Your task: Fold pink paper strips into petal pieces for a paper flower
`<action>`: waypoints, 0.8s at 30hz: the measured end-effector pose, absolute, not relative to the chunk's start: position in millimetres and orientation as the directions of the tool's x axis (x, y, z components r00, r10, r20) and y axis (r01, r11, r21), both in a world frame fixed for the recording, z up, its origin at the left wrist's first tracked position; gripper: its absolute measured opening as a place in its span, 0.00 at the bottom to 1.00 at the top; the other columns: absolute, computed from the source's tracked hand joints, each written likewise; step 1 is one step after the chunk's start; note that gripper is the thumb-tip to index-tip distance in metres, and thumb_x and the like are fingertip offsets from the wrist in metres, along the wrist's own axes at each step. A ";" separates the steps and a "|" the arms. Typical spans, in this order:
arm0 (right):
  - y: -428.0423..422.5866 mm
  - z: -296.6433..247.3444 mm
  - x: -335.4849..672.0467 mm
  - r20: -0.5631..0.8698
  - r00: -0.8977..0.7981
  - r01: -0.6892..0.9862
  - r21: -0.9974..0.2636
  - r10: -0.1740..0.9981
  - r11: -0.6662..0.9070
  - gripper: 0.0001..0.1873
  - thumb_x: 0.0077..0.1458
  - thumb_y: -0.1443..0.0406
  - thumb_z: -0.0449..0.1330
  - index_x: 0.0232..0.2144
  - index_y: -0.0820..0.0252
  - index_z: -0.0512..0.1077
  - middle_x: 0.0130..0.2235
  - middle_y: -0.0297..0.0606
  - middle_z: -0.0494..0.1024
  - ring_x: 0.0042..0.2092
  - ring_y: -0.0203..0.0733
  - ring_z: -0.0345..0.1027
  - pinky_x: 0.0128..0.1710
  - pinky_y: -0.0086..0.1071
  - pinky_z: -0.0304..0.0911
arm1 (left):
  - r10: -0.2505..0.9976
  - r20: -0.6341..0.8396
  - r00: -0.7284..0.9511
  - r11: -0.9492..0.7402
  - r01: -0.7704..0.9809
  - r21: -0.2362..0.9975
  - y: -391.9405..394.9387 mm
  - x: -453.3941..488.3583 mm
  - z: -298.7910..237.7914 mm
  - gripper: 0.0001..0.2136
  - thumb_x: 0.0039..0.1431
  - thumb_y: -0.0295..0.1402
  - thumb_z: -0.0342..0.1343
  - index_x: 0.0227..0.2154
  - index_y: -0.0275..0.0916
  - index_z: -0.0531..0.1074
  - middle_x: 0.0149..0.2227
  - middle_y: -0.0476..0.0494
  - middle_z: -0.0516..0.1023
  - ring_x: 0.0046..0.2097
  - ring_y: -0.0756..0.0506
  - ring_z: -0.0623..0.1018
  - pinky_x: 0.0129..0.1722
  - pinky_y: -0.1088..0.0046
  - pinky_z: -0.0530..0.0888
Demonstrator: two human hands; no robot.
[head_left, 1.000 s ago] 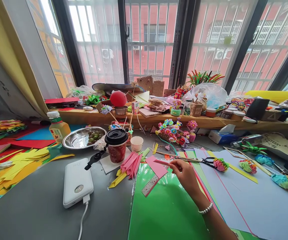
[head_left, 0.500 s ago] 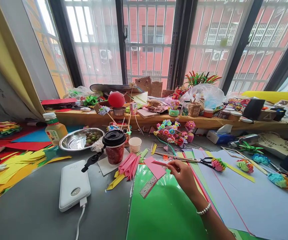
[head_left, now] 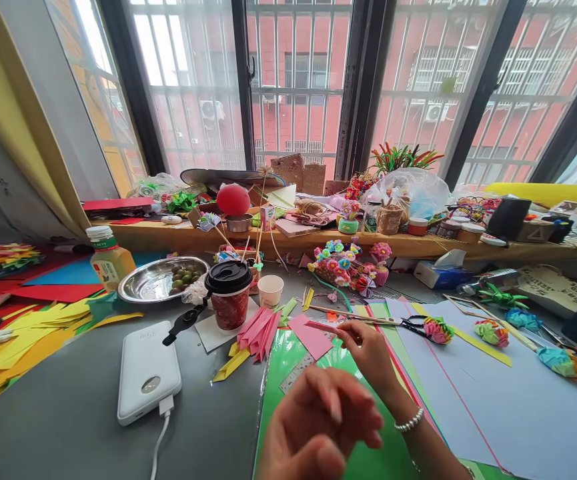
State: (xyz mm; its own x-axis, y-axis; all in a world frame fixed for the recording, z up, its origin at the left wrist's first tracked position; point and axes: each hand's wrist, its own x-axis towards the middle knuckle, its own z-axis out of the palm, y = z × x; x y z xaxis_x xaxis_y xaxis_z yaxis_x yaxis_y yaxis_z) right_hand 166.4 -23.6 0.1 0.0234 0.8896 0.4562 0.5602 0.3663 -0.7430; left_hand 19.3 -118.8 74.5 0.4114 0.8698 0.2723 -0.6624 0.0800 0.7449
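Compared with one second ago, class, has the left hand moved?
Yes: out of view earlier, the left hand has come up from below, over the green sheet, and now hides part of the unmoved ruler.

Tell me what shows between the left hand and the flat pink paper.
In the head view, the ruler, partly hidden by the left hand, and a patch of green sheet.
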 end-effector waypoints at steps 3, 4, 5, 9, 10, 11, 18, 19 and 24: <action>-23.4 -0.5 166.9 0.460 0.039 0.554 -0.749 0.887 0.364 0.11 0.51 0.61 0.51 0.26 0.61 0.69 0.27 0.39 0.74 0.28 0.40 0.68 0.27 0.30 0.62 | 0.921 0.217 0.323 0.001 -0.559 0.829 -96.4 17.7 81.7 0.09 0.36 0.36 0.62 0.15 0.39 0.69 0.17 0.52 0.71 0.20 0.52 0.70 0.24 0.77 0.69; -23.3 -0.6 167.1 0.465 0.043 0.551 -0.749 0.884 0.367 0.11 0.51 0.61 0.51 0.27 0.61 0.69 0.28 0.39 0.74 0.28 0.40 0.68 0.27 0.30 0.62 | 0.936 0.212 0.280 -0.058 -0.471 0.880 -85.0 14.8 77.3 0.09 0.37 0.34 0.62 0.14 0.38 0.68 0.17 0.51 0.71 0.21 0.52 0.70 0.25 0.77 0.69; -23.1 -0.6 167.3 0.471 0.047 0.551 -0.748 0.881 0.371 0.10 0.51 0.61 0.51 0.27 0.61 0.69 0.28 0.38 0.74 0.28 0.40 0.68 0.28 0.30 0.62 | 0.948 0.210 0.239 -0.113 -0.366 0.924 -72.0 10.9 70.9 0.08 0.37 0.33 0.62 0.15 0.36 0.69 0.18 0.50 0.72 0.23 0.51 0.71 0.26 0.77 0.69; -22.4 -0.6 167.8 0.492 0.047 0.557 -0.735 0.869 0.386 0.09 0.51 0.62 0.52 0.27 0.60 0.69 0.27 0.37 0.74 0.28 0.39 0.67 0.28 0.29 0.62 | 0.955 0.291 0.056 -0.294 0.049 0.954 -18.2 -7.8 38.7 0.07 0.44 0.35 0.56 0.25 0.36 0.72 0.25 0.46 0.75 0.30 0.48 0.74 0.31 0.73 0.70; -22.3 -0.7 167.6 0.496 0.040 0.555 -0.733 0.868 0.393 0.09 0.51 0.62 0.52 0.27 0.60 0.69 0.27 0.37 0.74 0.28 0.39 0.67 0.28 0.29 0.62 | 0.934 0.357 0.021 -0.356 0.145 0.923 -8.3 -11.5 31.2 0.08 0.45 0.36 0.55 0.27 0.36 0.72 0.29 0.45 0.76 0.33 0.47 0.74 0.35 0.71 0.69; -22.4 -0.8 167.1 0.502 0.029 0.548 -0.731 0.865 0.406 0.08 0.51 0.63 0.52 0.27 0.60 0.69 0.27 0.37 0.74 0.29 0.39 0.67 0.28 0.29 0.62 | 0.909 0.416 0.025 -0.411 0.221 0.884 -1.0 -14.2 24.5 0.10 0.45 0.36 0.55 0.30 0.37 0.72 0.34 0.44 0.75 0.38 0.46 0.73 0.39 0.70 0.69; -25.9 -0.5 161.6 0.546 -0.102 0.545 -0.669 0.832 0.506 0.08 0.51 0.63 0.53 0.27 0.60 0.70 0.28 0.36 0.73 0.30 0.38 0.65 0.30 0.30 0.61 | 0.878 0.333 0.343 -0.429 0.259 0.865 0.2 -8.8 5.8 0.10 0.48 0.35 0.52 0.32 0.37 0.73 0.31 0.43 0.76 0.31 0.47 0.75 0.32 0.73 0.71; -25.9 -0.8 161.2 0.543 -0.108 0.549 -0.665 0.833 0.505 0.08 0.51 0.63 0.53 0.27 0.60 0.70 0.28 0.36 0.73 0.29 0.38 0.65 0.29 0.30 0.61 | 0.883 0.319 0.345 -0.413 0.245 0.877 -0.9 -7.6 5.5 0.09 0.48 0.35 0.52 0.30 0.36 0.74 0.28 0.43 0.76 0.29 0.47 0.75 0.29 0.74 0.72; -23.6 -4.1 161.4 0.541 -0.098 0.576 -0.654 0.836 0.491 0.09 0.50 0.62 0.54 0.28 0.61 0.71 0.27 0.37 0.73 0.29 0.39 0.66 0.29 0.31 0.62 | 0.911 0.296 0.287 -0.362 0.213 0.908 -0.2 -8.3 2.6 0.07 0.46 0.31 0.53 0.25 0.35 0.75 0.24 0.44 0.76 0.25 0.48 0.75 0.25 0.75 0.72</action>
State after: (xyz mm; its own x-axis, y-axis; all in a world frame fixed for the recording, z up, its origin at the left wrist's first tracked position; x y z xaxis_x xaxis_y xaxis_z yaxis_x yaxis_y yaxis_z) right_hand 161.4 -23.6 -4.1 -0.0979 0.8356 0.5406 0.5759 0.4906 -0.6540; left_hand -8.3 -0.2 2.6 0.2872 0.9111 0.2957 0.2126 -0.3616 0.9078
